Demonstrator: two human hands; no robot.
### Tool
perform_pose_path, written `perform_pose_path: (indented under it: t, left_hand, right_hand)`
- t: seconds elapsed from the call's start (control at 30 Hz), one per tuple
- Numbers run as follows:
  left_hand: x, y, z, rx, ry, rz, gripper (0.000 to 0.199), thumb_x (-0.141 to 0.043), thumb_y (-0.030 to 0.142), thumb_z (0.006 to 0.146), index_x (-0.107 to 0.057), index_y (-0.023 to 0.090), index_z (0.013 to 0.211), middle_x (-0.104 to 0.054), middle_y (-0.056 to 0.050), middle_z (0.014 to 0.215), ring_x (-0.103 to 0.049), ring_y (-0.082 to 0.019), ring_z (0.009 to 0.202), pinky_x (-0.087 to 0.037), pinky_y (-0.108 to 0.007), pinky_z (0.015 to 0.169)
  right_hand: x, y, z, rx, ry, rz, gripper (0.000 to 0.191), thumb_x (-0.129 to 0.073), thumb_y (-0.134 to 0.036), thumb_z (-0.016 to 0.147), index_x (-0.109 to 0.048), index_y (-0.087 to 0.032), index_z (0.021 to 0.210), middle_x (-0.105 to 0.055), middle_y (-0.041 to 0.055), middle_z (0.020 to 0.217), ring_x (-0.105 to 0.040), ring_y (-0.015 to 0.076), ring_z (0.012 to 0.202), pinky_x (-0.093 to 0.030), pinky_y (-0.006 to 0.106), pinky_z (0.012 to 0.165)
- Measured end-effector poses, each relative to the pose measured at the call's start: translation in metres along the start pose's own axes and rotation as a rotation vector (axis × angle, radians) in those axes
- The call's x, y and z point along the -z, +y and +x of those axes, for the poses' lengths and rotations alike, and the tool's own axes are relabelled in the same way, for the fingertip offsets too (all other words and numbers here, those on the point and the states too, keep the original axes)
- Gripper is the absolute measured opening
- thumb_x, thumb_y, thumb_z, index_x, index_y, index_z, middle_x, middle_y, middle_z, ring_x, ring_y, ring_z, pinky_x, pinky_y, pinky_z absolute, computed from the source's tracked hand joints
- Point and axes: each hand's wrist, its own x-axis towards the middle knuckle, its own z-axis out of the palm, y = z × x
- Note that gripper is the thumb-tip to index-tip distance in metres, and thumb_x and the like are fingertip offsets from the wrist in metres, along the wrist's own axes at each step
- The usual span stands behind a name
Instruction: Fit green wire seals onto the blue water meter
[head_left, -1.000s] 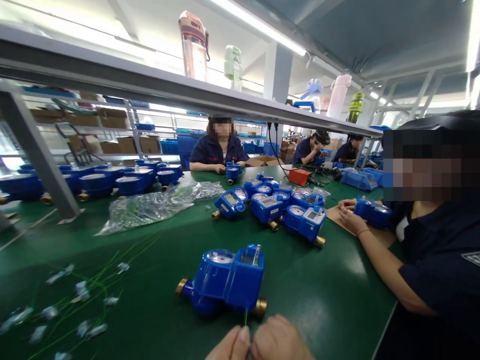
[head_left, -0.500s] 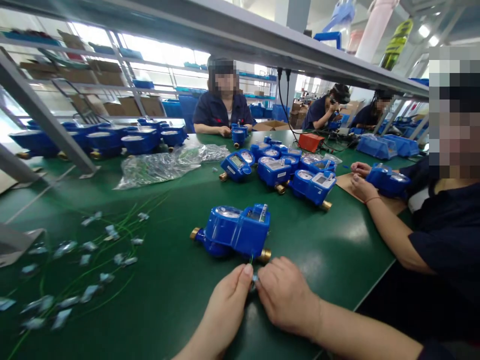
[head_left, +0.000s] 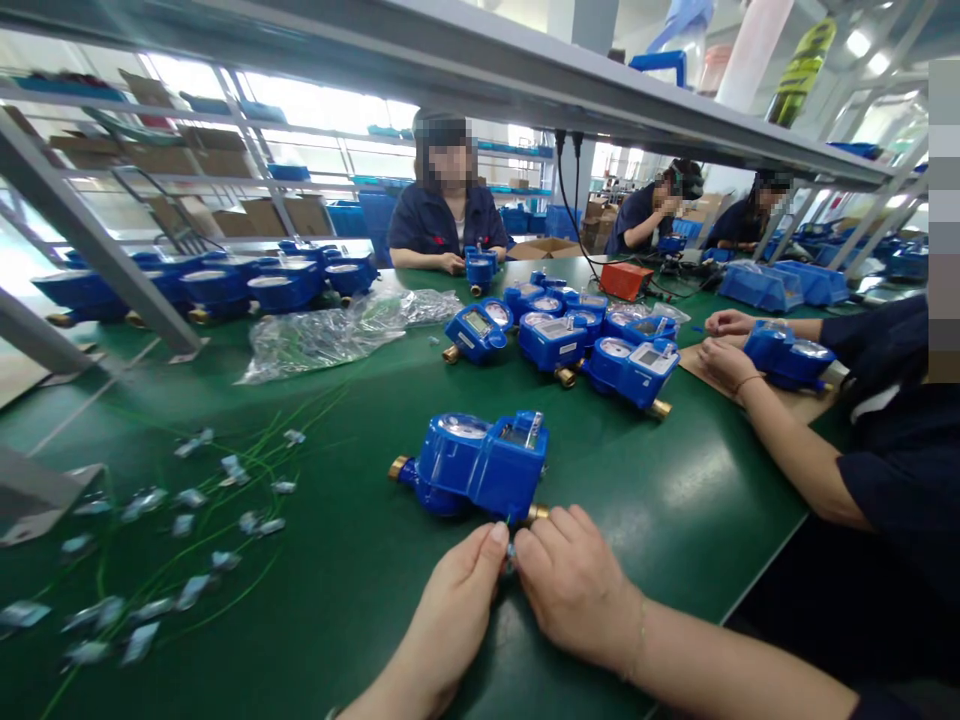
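A small pale tag is gripped between the left hand and right hand, all fingers closed in. It is held close to the blue meter, presumably because its green wire is short. Loose tagged wires are spread at left, apparently for easy reach. The meter is set on the counter just beyond the hands; further meters are grouped far.

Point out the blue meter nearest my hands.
The lone blue meter just beyond your left hand and right hand; the other meters sit farther away.
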Motion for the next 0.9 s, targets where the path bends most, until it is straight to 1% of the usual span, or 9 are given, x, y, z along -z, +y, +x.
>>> perform_pose_path:
  t: [0.07, 0.2, 0.27, 0.37, 0.47, 0.57, 0.67, 0.73, 0.9]
  left_hand:
    - [-0.002, 0.000, 0.001, -0.021, -0.002, 0.029, 0.035, -0.043, 0.049, 0.086, -0.052, 0.016, 0.077, -0.048, 0.002, 0.071, -0.042, -0.014, 0.065, -0.039, -0.025, 0.064]
    - [-0.002, 0.001, 0.004, -0.098, 0.025, 0.151, 0.035, -0.040, 0.046, 0.088, -0.050, 0.018, 0.071, -0.051, 0.001, 0.070, -0.046, -0.016, 0.068, -0.039, -0.026, 0.066]
    - [0.001, 0.002, 0.006, -0.115, 0.037, 0.193, 0.035, -0.040, 0.046, 0.088, -0.050, 0.018, 0.069, -0.051, 0.001, 0.068, -0.048, -0.016, 0.066, -0.040, -0.026, 0.065]
    - [0.005, 0.005, 0.008, -0.110, -0.001, 0.153, 0.033, -0.041, 0.046, 0.088, -0.056, 0.018, 0.078, -0.058, 0.000, 0.076, -0.053, -0.018, 0.074, -0.042, -0.027, 0.073]
    - [0.007, 0.009, 0.009, -0.054, -0.044, 0.089, 0.035, -0.044, 0.047, 0.087, -0.059, 0.016, 0.081, -0.060, -0.001, 0.074, -0.055, -0.019, 0.076, -0.044, -0.027, 0.074]
    - [0.004, 0.012, 0.010, -0.026, -0.025, 0.084, 0.037, -0.044, 0.048, 0.086, -0.057, 0.016, 0.072, -0.056, 0.000, 0.067, -0.052, -0.017, 0.069, -0.043, -0.027, 0.068]
    - [0.000, 0.013, 0.011, -0.065, 0.017, 0.119, 0.035, -0.046, 0.047, 0.085, -0.056, 0.016, 0.073, -0.056, 0.000, 0.071, -0.050, -0.017, 0.069, -0.042, -0.026, 0.067]
    - [0.000, 0.013, 0.011, -0.090, 0.033, 0.167, 0.035, -0.045, 0.048, 0.085, -0.056, 0.017, 0.073, -0.057, 0.000, 0.071, -0.051, -0.018, 0.070, -0.042, -0.027, 0.067]
    - [0.000, 0.013, 0.011, -0.114, 0.109, 0.323, 0.040, -0.038, 0.050, 0.088, -0.050, 0.019, 0.065, -0.054, 0.000, 0.065, -0.049, -0.017, 0.062, -0.039, -0.026, 0.060]
  right_hand:
    - [-0.002, 0.001, 0.004, -0.054, -0.024, 0.169, 0.020, -0.036, -0.019, 0.088, -0.051, -0.017, 0.075, -0.053, 0.0051, 0.072, -0.046, 0.0181, 0.071, -0.034, 0.032, 0.067]
    - [-0.006, -0.008, 0.013, -0.551, -0.144, 0.717, 0.031, -0.024, -0.021, 0.091, -0.046, -0.018, 0.069, -0.040, -0.0030, 0.053, -0.040, 0.0118, 0.049, -0.035, 0.025, 0.054]
    - [-0.007, -0.014, 0.014, -0.640, -0.181, 0.785, 0.036, -0.017, -0.022, 0.093, -0.045, -0.018, 0.070, -0.031, -0.0066, 0.046, -0.034, 0.0111, 0.040, -0.033, 0.023, 0.047]
    - [-0.005, -0.016, 0.010, -0.563, -0.113, 0.643, 0.028, -0.025, -0.025, 0.094, -0.049, -0.017, 0.082, -0.051, 0.0005, 0.063, -0.049, 0.0146, 0.059, -0.039, 0.027, 0.059]
    - [-0.003, -0.010, 0.003, -0.292, 0.016, 0.206, 0.021, -0.032, -0.024, 0.093, -0.052, -0.016, 0.091, -0.057, 0.0075, 0.084, -0.050, 0.0199, 0.076, -0.037, 0.033, 0.071]
    - [-0.005, -0.002, 0.000, -0.100, 0.017, -0.050, 0.019, -0.034, -0.019, 0.092, -0.052, -0.017, 0.088, -0.055, 0.0062, 0.078, -0.046, 0.0195, 0.071, -0.033, 0.033, 0.067]
    - [-0.006, 0.002, 0.003, -0.080, -0.001, -0.019, 0.020, -0.034, -0.017, 0.091, -0.051, -0.017, 0.081, -0.054, 0.0053, 0.075, -0.046, 0.0184, 0.071, -0.032, 0.032, 0.066]
    - [-0.006, 0.000, 0.009, -0.225, -0.029, 0.213, 0.023, -0.033, -0.019, 0.091, -0.050, -0.017, 0.077, -0.053, 0.0039, 0.072, -0.046, 0.0163, 0.068, -0.032, 0.030, 0.065]
    - [-0.004, -0.020, 0.025, -1.022, -0.004, 1.270, 0.024, -0.038, -0.028, 0.085, -0.042, -0.018, 0.063, -0.036, -0.0052, 0.052, -0.031, 0.0086, 0.048, -0.025, 0.023, 0.049]
